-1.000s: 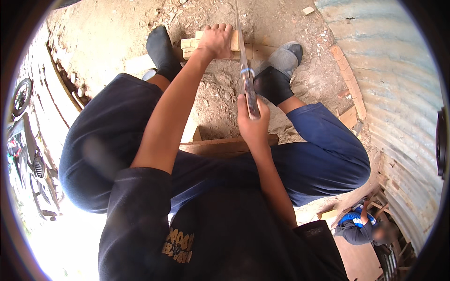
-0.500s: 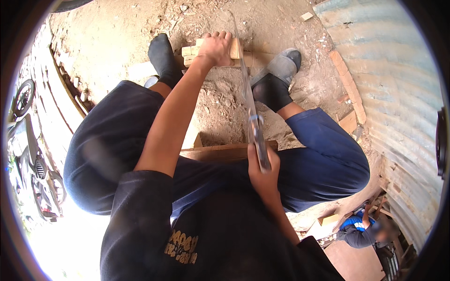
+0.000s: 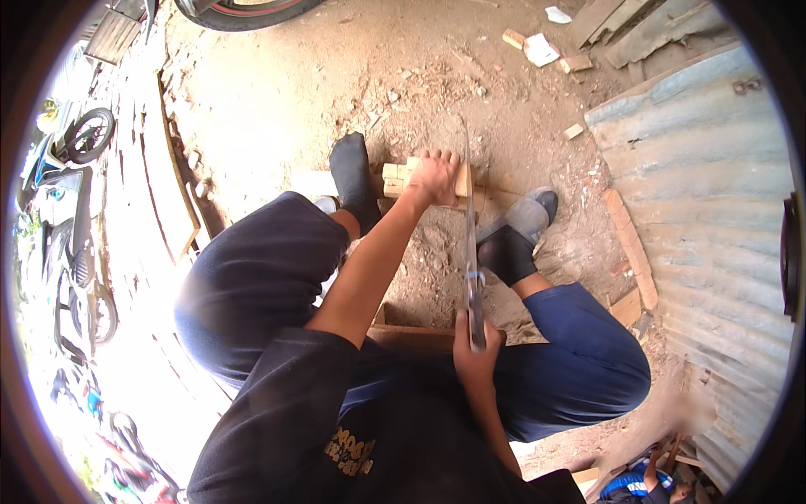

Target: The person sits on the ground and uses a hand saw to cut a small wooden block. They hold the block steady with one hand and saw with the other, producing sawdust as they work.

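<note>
My left hand [image 3: 437, 178] presses down on a small stack of pale wooden blocks [image 3: 395, 178], its fingers curled over the far side. Gripped in my right hand [image 3: 477, 351] is the handle of a handsaw [image 3: 470, 223]. Its thin blade points away from me and runs along the right side of the blocks, close beside my left fingers. Whether the teeth are in the wood cannot be made out. The blocks rest on a wooden piece [image 3: 494, 198] on the ground, between my socked left foot [image 3: 357, 172] and my right foot in a grey shoe [image 3: 531, 214].
A wooden seat edge [image 3: 411, 338] lies between my legs. Corrugated metal sheeting [image 3: 697, 193] stands to the right, with a row of bricks [image 3: 630, 248] along it. Motorbikes [image 3: 80, 227] are at the left, a tyre [image 3: 252, 13] at the top. Another person [image 3: 642, 483] is at the lower right.
The view has tilted up and shifted left, so everything appears lower and further right, and more ground shows ahead. Both hands keep their holds on the blocks and the handsaw.
</note>
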### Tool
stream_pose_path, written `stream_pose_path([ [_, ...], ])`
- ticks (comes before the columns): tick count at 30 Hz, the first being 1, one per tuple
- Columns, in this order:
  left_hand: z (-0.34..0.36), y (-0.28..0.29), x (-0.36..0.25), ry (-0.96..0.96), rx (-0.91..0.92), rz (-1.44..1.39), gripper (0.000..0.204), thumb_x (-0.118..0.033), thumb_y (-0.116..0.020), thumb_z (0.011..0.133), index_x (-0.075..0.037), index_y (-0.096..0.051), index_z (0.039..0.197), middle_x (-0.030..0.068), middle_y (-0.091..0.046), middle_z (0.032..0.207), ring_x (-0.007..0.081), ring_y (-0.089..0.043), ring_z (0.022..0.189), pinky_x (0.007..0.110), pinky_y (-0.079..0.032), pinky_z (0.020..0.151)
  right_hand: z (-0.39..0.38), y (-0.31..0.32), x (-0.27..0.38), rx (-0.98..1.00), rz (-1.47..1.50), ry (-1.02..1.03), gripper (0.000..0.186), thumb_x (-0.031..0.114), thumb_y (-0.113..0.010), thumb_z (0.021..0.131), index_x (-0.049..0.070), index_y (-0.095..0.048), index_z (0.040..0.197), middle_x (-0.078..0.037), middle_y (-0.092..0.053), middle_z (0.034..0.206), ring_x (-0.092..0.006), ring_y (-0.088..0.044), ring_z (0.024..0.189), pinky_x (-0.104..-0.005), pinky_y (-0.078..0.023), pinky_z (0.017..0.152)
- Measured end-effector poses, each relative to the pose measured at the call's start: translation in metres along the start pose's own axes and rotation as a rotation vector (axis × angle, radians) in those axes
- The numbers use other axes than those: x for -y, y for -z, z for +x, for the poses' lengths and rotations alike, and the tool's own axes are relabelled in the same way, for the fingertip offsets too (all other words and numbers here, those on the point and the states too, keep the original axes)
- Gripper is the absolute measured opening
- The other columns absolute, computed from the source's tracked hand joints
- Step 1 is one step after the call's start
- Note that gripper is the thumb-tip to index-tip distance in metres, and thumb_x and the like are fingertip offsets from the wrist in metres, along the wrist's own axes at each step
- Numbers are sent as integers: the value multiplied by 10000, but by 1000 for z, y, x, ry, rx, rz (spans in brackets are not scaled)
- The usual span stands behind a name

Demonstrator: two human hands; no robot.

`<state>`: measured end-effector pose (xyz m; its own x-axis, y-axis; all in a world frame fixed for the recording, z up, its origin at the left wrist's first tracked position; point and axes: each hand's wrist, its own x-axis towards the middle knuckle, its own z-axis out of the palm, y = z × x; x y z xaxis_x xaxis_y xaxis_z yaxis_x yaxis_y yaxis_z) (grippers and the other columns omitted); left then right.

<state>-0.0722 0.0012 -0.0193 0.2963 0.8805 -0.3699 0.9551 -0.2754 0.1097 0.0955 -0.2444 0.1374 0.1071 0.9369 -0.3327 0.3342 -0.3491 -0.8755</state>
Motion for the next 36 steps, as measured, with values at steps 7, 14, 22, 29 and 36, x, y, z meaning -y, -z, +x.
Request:
stream_pose_path([
  [7, 0, 4, 4, -1, 21, -86, 889, -563, -769, 579, 1, -493, 1209, 163, -574, 1201, 318, -551, 1162, 453, -412, 978, -27, 9, 2, -3, -12, 9, 271, 189, -673, 916, 14, -575, 735, -69, -501, 558, -124, -476, 529, -333, -389, 522],
  [14, -2, 3, -3, 3, -39, -128, 782, -467, -752, 605, 8, -520, 1181, 162, -584, 1175, 301, -554, 1138, 435, -395, 995, 29, -14, -20, -69, 1, -177, 264, 209, -710, 891, -16, -610, 798, -113, -594, 654, -227, -589, 614, -389, -456, 591],
  [22, -7, -3, -9, -9, -74, -158, 796, -480, -768, 585, -24, -527, 1191, 146, -580, 1179, 295, -552, 1150, 427, -403, 979, 20, -9, -21, -76, 52, -171, 213, 154, -628, 938, -27, -604, 829, -39, -540, 625, -107, -497, 595, -319, -397, 539],
  [29, 4, -20, 5, 9, -128, -97, 841, -566, -792, 553, -42, -537, 1159, 137, -584, 1112, 307, -563, 1113, 431, -419, 940, -11, -4, -49, -10, -176, 225, 215, 203, -665, 920, -7, -624, 935, -91, -626, 751, -165, -612, 706, -335, -466, 626],
  [36, -6, -14, 0, 32, -34, -182, 931, -481, -809, 526, -29, -499, 1278, 172, -551, 1220, 329, -524, 1188, 440, -381, 1019, 35, -4, -61, 166, -284, 93, 204, 219, -643, 880, 25, -674, 932, -130, -671, 821, -242, -655, 759, -391, -506, 693],
])
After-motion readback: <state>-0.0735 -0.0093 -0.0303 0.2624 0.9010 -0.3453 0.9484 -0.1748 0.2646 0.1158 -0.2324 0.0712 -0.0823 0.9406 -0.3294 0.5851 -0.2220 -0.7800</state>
